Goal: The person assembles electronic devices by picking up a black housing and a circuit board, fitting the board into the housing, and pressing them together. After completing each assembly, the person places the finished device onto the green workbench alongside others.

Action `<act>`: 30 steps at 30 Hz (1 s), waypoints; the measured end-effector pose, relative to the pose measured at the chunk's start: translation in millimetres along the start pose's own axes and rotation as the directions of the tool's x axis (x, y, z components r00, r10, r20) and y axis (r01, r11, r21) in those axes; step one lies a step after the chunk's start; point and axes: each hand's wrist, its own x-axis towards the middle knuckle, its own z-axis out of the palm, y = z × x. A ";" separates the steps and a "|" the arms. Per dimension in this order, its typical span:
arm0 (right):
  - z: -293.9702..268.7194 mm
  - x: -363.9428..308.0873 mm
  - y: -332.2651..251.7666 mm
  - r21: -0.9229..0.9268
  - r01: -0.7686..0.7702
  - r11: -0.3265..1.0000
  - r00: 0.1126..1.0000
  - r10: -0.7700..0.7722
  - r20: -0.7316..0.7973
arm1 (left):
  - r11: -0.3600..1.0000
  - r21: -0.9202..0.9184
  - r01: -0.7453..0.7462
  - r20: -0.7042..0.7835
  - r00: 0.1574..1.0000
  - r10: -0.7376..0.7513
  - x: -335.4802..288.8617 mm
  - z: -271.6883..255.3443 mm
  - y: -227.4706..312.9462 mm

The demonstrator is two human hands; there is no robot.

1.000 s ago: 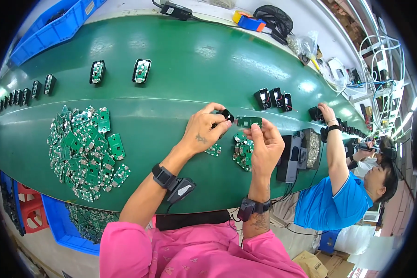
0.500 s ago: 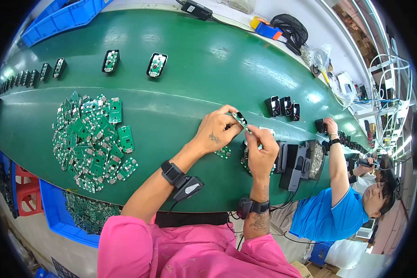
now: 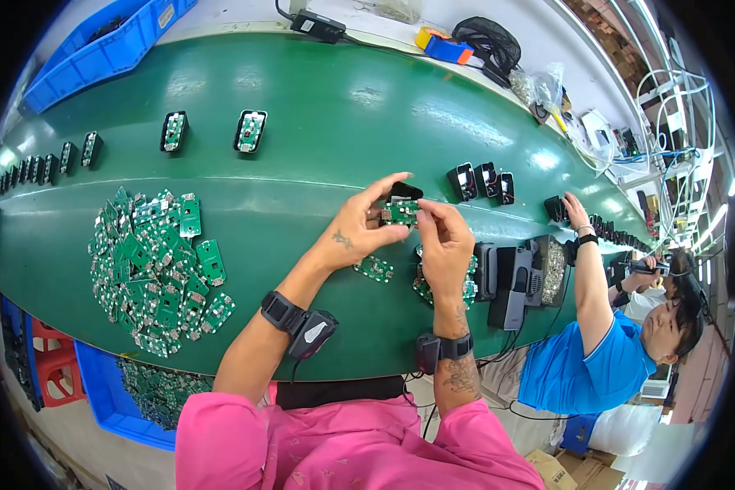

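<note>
Once the green board [image 3: 400, 213] tipped face-up, looking kinda lined up, left hand [image 3: 354, 229] gripped black case [image 3: 406, 190], right hand [image 3: 447, 249] pinched board.

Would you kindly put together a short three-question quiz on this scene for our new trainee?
1. How many black cases stand grouped beyond the right hand and to the left of the co-worker's hand?
2. True or false: the large board pile lies to the left of the left hand.
3. Which thing is the right hand holding?
A) a blue bin
B) a green circuit board
C) a roll of tape

Key: 1. Three; 2. True; 3. B
</note>
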 end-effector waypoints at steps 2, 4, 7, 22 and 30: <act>-1.2 5.8 -3.7 0.010 -0.068 0.998 0.998 0.068 0.006 | 0.994 -0.104 0.016 0.003 1.000 -0.016 1.8 -1.6 1.8; -1.1 12.2 -10.0 -0.275 0.180 0.945 0.983 -0.180 0.028 | 0.996 -0.084 0.029 -0.019 0.999 -0.031 1.5 -1.9 2.1; 3.6 16.5 -25.7 -0.257 0.177 0.950 0.982 -0.152 0.116 | 0.998 -0.045 0.037 -0.033 0.999 -0.039 0.2 -3.4 0.0; 18.6 5.2 -3.0 -0.336 0.177 0.925 0.983 -0.181 0.022 | 0.909 0.402 -0.111 -0.358 0.895 0.267 -3.3 18.0 -4.1; 7.0 9.7 2.2 -0.367 0.231 0.901 0.969 -0.181 0.165 | 0.766 0.624 -0.155 -0.238 0.896 0.375 -3.7 17.9 -6.8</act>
